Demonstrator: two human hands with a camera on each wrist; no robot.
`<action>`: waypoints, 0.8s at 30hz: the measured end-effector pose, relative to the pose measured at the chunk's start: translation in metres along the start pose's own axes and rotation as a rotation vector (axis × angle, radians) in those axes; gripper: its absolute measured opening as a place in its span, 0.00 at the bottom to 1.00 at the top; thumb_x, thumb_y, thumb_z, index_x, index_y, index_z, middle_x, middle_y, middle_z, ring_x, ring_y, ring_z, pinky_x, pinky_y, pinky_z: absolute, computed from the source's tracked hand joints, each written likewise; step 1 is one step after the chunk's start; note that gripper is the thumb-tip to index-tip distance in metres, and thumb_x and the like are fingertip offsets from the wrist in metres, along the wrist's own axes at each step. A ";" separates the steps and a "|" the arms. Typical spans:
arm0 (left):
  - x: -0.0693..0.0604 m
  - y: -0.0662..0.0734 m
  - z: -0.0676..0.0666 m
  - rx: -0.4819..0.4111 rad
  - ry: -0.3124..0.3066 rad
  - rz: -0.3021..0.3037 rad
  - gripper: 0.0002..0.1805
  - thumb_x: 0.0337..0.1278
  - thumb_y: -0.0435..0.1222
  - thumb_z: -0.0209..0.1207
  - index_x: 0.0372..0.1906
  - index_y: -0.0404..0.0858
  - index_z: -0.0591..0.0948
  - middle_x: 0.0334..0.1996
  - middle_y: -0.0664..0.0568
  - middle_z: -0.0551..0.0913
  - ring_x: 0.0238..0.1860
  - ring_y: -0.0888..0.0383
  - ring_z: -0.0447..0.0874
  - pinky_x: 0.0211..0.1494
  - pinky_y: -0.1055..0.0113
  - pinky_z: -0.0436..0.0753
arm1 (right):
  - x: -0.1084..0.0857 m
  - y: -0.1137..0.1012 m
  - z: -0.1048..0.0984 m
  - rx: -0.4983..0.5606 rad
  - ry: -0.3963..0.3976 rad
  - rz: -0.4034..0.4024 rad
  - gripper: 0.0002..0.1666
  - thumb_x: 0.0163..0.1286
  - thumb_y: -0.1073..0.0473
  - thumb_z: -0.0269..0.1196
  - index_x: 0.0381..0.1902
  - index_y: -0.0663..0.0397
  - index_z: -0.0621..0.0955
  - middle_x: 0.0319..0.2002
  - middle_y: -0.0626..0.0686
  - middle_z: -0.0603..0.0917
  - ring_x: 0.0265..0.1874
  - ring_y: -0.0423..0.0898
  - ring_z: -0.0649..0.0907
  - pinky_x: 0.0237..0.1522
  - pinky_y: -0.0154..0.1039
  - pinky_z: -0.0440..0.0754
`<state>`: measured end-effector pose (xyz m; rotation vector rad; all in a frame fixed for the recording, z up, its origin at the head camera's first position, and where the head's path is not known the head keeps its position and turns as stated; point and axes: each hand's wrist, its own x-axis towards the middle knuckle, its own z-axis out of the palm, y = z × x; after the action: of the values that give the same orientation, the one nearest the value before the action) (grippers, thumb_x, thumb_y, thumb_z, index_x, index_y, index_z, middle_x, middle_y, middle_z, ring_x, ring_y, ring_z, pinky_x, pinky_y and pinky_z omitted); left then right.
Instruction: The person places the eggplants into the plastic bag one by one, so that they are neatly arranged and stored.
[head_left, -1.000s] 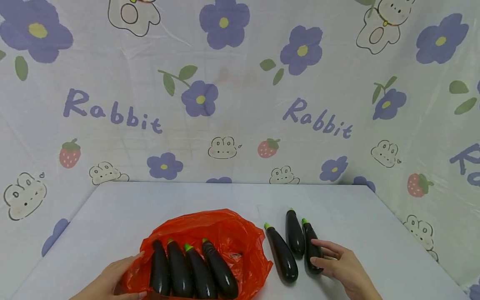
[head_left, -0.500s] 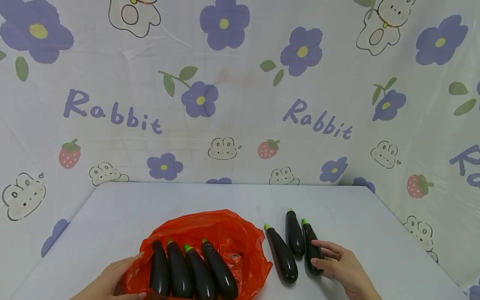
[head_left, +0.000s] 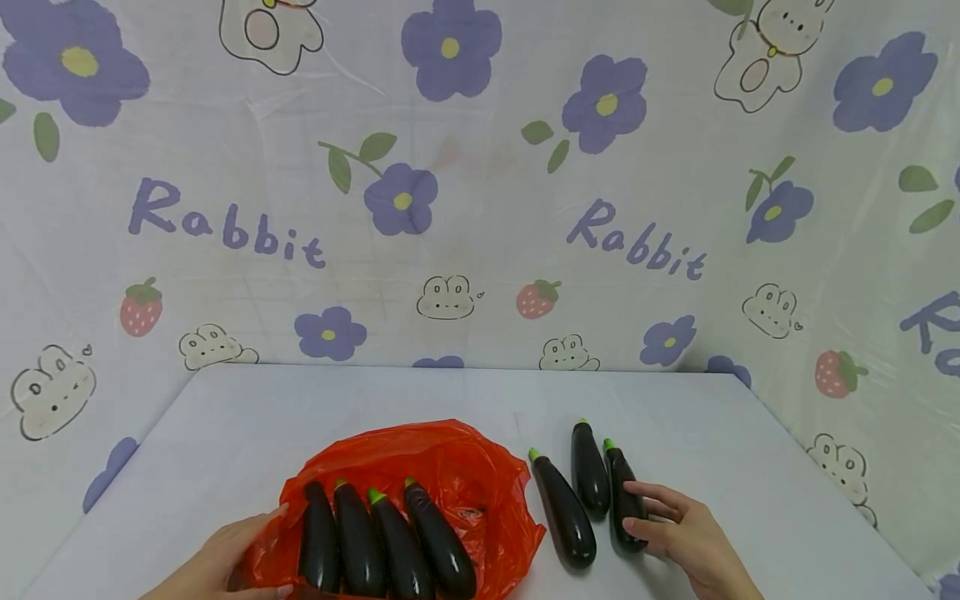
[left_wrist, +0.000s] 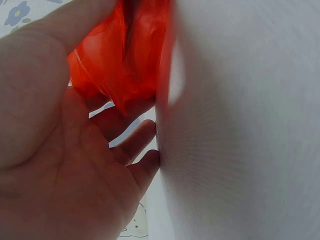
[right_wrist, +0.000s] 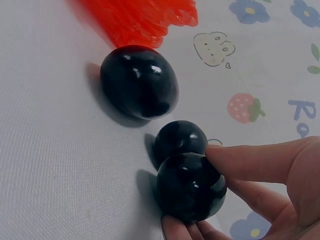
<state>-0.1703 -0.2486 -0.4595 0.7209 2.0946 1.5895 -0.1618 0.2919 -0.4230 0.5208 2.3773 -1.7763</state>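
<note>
A red plastic bag [head_left: 420, 442] lies with its mouth facing up, and several dark eggplants [head_left: 362, 542] rest side by side in it. My left hand [head_left: 217, 562] holds the bag's left edge; in the left wrist view the red film [left_wrist: 125, 55] lies between thumb and fingers. Right of the bag, three more eggplants lie on the table. My right hand [head_left: 693, 537] grips the rightmost eggplant [head_left: 622, 492], thumb on one side and fingers on the other; the right wrist view shows its rounded end [right_wrist: 190, 187] between them. The other two are the middle one [head_left: 589, 471] and the left one [head_left: 564, 512].
The white table [head_left: 450, 392] reaches back to a hanging cloth [head_left: 480, 250] printed with purple flowers, rabbits and strawberries. Beside the bag's right edge lies the left loose eggplant.
</note>
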 end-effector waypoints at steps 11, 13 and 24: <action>0.000 0.000 -0.001 0.012 -0.002 0.000 0.36 0.62 0.33 0.63 0.72 0.36 0.62 0.56 0.36 0.74 0.50 0.51 0.82 0.47 0.59 0.84 | -0.001 0.000 0.000 0.014 0.003 -0.005 0.38 0.58 0.64 0.73 0.66 0.58 0.75 0.65 0.75 0.65 0.50 0.55 0.80 0.44 0.49 0.82; 0.000 0.000 -0.002 0.010 -0.005 -0.002 0.35 0.63 0.33 0.63 0.72 0.35 0.62 0.56 0.36 0.74 0.50 0.51 0.82 0.47 0.59 0.84 | -0.001 0.000 0.000 0.021 0.006 -0.006 0.37 0.58 0.64 0.73 0.66 0.58 0.74 0.65 0.75 0.64 0.49 0.54 0.81 0.44 0.49 0.82; -0.001 0.002 -0.002 0.025 0.000 -0.005 0.36 0.62 0.34 0.63 0.72 0.35 0.62 0.55 0.37 0.75 0.49 0.50 0.82 0.47 0.59 0.84 | -0.001 -0.001 -0.001 0.022 0.031 -0.010 0.38 0.59 0.63 0.73 0.67 0.57 0.74 0.65 0.74 0.65 0.46 0.51 0.82 0.43 0.47 0.82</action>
<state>-0.1706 -0.2499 -0.4569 0.7233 2.1184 1.5624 -0.1613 0.2922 -0.4214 0.5439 2.3874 -1.8139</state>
